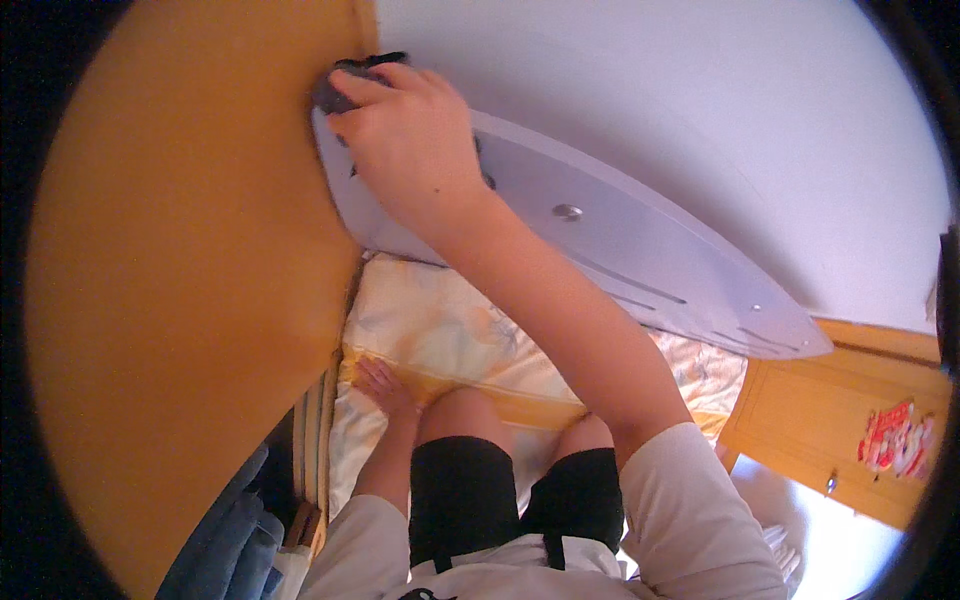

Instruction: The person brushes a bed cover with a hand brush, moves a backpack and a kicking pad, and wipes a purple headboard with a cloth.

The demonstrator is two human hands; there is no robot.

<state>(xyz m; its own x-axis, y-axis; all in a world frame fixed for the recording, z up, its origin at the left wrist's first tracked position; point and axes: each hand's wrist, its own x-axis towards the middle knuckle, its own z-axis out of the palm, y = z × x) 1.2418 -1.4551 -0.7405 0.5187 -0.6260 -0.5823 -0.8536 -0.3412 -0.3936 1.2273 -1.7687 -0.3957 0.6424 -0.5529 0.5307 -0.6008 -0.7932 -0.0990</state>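
Observation:
My right hand reaches up to the upper left end of a long, pale wall-mounted unit, perhaps an air conditioner, and its fingers are closed on a dark grey object, perhaps a cloth. The hand hides much of that object and part of the unit's left end. My left hand rests low down with spread fingers on a patterned bedspread, beside my left knee. Both my knees are on the bedspread.
A large orange-brown wooden panel stands close on the left. A white wall lies behind the unit. At the lower right is a wooden cabinet with a knob and a red and white sticker. Blue folded fabric lies lower left.

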